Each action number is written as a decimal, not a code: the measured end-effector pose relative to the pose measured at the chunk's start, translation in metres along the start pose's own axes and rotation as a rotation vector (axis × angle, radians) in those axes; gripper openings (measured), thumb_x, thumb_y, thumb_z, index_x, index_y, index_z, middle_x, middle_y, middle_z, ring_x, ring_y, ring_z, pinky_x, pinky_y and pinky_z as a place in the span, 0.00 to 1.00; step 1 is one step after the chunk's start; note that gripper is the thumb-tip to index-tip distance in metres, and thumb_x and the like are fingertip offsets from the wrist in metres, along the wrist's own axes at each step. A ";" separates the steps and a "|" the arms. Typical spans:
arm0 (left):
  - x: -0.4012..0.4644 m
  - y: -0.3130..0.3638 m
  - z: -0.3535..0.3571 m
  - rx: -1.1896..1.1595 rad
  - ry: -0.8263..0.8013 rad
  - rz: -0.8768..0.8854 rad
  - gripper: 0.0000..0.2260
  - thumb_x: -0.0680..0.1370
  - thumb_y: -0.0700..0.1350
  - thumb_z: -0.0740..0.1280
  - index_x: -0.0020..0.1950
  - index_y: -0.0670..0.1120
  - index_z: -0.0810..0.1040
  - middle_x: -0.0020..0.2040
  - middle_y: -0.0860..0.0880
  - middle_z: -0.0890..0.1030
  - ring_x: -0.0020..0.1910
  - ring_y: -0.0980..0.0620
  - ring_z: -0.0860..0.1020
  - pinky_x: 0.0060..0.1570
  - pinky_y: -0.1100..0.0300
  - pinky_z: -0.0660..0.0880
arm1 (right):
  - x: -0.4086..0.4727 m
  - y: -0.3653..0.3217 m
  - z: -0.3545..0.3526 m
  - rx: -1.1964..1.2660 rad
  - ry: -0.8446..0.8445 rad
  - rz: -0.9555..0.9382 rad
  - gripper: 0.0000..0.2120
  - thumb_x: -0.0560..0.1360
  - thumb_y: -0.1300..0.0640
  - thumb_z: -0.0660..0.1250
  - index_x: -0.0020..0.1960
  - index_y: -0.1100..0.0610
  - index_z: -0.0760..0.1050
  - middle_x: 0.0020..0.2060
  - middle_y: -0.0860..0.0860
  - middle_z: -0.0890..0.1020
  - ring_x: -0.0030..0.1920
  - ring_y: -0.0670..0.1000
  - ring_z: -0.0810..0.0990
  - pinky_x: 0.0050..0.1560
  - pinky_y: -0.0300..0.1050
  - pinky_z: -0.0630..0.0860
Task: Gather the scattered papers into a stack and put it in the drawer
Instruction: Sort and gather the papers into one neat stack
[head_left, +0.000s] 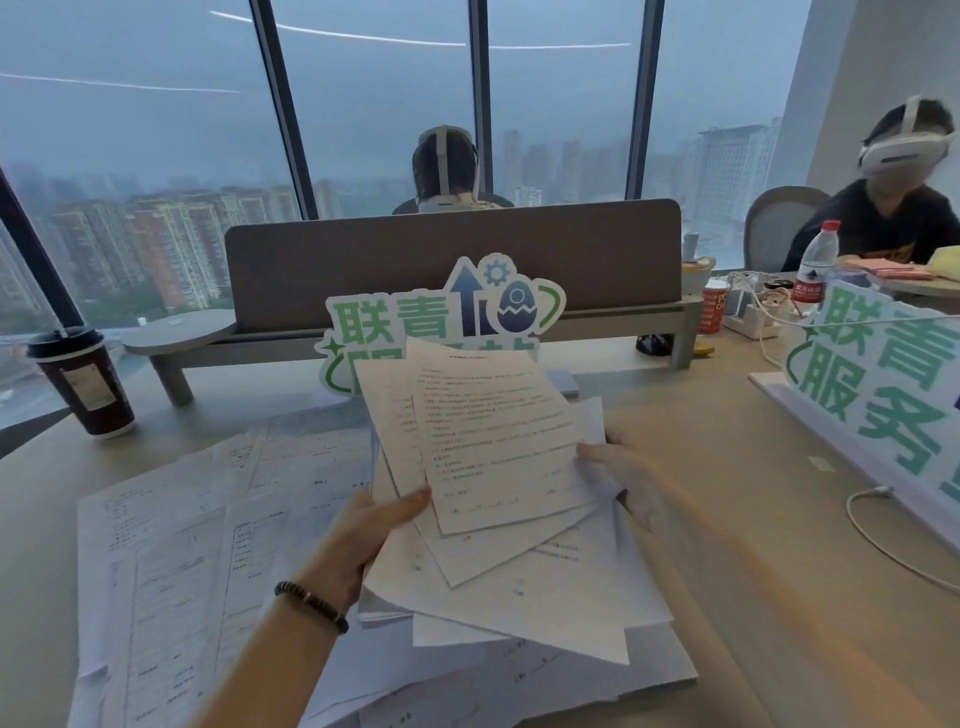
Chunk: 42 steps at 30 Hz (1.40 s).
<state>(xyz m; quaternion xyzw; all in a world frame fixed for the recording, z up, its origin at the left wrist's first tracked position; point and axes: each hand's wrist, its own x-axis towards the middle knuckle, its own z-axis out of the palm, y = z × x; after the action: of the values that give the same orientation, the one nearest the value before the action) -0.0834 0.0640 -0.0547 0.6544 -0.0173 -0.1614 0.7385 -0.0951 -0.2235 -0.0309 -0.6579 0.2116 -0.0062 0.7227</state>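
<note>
— While my left hand (363, 540) grips the gathered sheets (493, 467) at their lower left edge, thumb on top, they fan out loosely above the desk (727, 519), tilted up toward me.

— And your right hand?

— My right hand (623, 478) is at the right edge of the same bundle, fingertips touching the paper. It is blurred, so I cannot tell whether it pinches the sheets or only steadies them.

— Where are the rest?

— The scattered papers (208, 519) lie flat on the desk below and left of my left wrist, overlapping each other; more lie directly under the lifted bundle.

— Anything past them?

— A dark lidded cup (83, 384) stands at the far left. Behind the bundle a green-lettered sign (415, 317) stands against a grey divider (452, 260); a second such sign (883, 374) stands at right, near a water bottle (815, 270). Two people in headsets sit beyond.
</note>
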 end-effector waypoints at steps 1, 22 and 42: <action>0.000 -0.001 0.001 0.005 0.017 -0.007 0.14 0.76 0.41 0.70 0.62 0.40 0.81 0.57 0.39 0.84 0.54 0.39 0.84 0.52 0.44 0.82 | 0.001 0.004 -0.001 -0.023 0.000 0.011 0.15 0.80 0.61 0.67 0.65 0.61 0.72 0.61 0.58 0.79 0.62 0.61 0.78 0.66 0.58 0.74; 0.003 -0.001 0.004 -0.125 0.110 0.079 0.15 0.75 0.43 0.72 0.60 0.42 0.81 0.55 0.43 0.86 0.52 0.43 0.85 0.44 0.54 0.84 | -0.006 0.013 -0.015 -0.228 -0.261 0.062 0.19 0.74 0.56 0.75 0.63 0.48 0.74 0.56 0.48 0.85 0.57 0.52 0.82 0.58 0.49 0.79; -0.002 0.012 0.005 -0.041 0.004 0.116 0.16 0.75 0.37 0.70 0.63 0.42 0.79 0.57 0.40 0.85 0.55 0.38 0.84 0.56 0.38 0.79 | -0.005 -0.001 -0.001 -0.208 -0.289 -0.275 0.43 0.69 0.77 0.71 0.72 0.42 0.66 0.52 0.55 0.86 0.53 0.56 0.85 0.54 0.62 0.82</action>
<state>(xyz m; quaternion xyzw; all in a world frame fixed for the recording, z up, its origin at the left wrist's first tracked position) -0.0836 0.0608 -0.0423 0.6373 -0.0504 -0.1173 0.7599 -0.0995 -0.2232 -0.0281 -0.7456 0.0135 0.0114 0.6662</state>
